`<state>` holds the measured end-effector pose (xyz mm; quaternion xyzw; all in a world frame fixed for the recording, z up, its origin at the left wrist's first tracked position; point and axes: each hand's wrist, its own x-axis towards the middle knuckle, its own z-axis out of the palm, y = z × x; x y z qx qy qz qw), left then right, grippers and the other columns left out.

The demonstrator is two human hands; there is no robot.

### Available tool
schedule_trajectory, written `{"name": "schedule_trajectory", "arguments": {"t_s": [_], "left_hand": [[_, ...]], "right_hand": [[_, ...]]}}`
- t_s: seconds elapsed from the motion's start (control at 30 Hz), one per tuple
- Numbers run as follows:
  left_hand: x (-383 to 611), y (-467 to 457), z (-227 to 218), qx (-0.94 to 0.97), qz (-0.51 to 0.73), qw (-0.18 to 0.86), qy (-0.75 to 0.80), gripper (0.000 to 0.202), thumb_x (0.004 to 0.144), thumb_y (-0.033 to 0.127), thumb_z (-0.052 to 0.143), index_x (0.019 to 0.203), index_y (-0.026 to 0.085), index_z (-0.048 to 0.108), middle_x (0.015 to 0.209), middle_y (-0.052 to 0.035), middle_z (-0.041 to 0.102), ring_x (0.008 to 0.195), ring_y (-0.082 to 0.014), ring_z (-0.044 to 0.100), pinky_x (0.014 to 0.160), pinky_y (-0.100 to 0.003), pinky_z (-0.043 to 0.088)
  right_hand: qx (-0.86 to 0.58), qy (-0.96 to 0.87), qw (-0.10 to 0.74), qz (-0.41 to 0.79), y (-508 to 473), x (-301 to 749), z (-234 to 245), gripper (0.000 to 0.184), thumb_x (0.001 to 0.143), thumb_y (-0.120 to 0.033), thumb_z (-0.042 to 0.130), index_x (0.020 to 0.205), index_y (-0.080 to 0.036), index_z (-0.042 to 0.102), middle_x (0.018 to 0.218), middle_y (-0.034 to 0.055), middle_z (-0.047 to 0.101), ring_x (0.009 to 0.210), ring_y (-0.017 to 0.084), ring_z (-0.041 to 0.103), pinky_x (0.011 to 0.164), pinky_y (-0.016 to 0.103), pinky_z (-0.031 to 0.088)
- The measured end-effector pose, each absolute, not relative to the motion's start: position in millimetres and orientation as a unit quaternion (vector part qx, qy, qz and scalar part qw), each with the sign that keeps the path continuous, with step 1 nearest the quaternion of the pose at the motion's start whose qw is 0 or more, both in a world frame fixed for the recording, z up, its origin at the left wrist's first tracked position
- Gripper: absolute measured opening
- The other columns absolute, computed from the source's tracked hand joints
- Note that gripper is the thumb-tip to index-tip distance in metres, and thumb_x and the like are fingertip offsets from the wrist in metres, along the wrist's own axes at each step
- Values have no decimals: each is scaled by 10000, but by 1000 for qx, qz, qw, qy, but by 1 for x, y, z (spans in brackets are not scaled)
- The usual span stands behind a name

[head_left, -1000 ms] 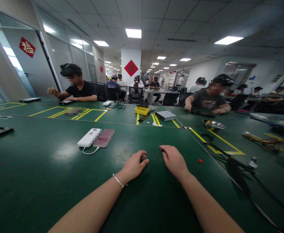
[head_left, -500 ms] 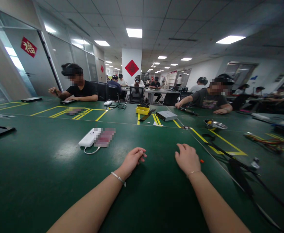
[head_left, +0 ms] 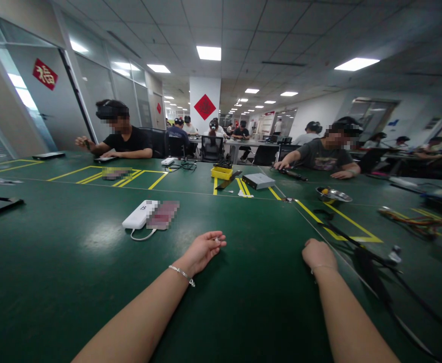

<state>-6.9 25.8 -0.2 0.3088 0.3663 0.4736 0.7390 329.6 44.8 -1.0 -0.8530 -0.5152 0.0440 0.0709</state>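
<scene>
Above the green table, my left hand (head_left: 202, 250) is turned partly palm up, its thumb and fingers closed on a small whitish, shiny piece (head_left: 216, 241) too tiny to name. My right hand (head_left: 320, 254) rests low at the table surface to the right, back upward, with its fingers curled under. Whatever lies beneath those fingers is hidden. The two hands are well apart, with bare green tabletop (head_left: 264, 262) between them.
Left of my hands lie a white power bank (head_left: 140, 214) and its short cable (head_left: 142, 237). Black straps (head_left: 374, 275) run along the right side. Farther off are a yellow tray (head_left: 222, 173), a grey box (head_left: 258, 180) and a metal dish (head_left: 334, 194). Two co-workers sit opposite.
My right hand has moved right and closed over the spot where a small orange-red piece lay, which is now out of sight. My left hand has turned slightly, still pinching the small piece.
</scene>
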Motion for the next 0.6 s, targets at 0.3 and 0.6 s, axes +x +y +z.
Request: {"name": "schedule_trajectory", "arguments": {"t_s": [0.3, 0.6], "left_hand": [[-6, 24, 0, 336, 455, 744, 357, 286, 720, 91, 578, 992, 122, 496, 989, -113, 601, 683, -98, 625, 509, -133, 471], [-6, 28, -10, 372, 449, 731, 355, 246, 759, 261, 560, 966, 133, 527, 890, -90, 628, 640, -85, 613, 455, -118, 420]], "right_hand": [[-853, -508, 110, 36, 41, 321, 7, 346, 707, -153, 364, 963, -179, 596, 977, 163, 560, 816, 264, 577, 637, 357, 429], [-767, -601, 224, -17, 42, 290, 13, 256, 745, -227, 396, 895, -163, 593, 937, 105, 579, 824, 203, 559, 727, 317, 409]]}}
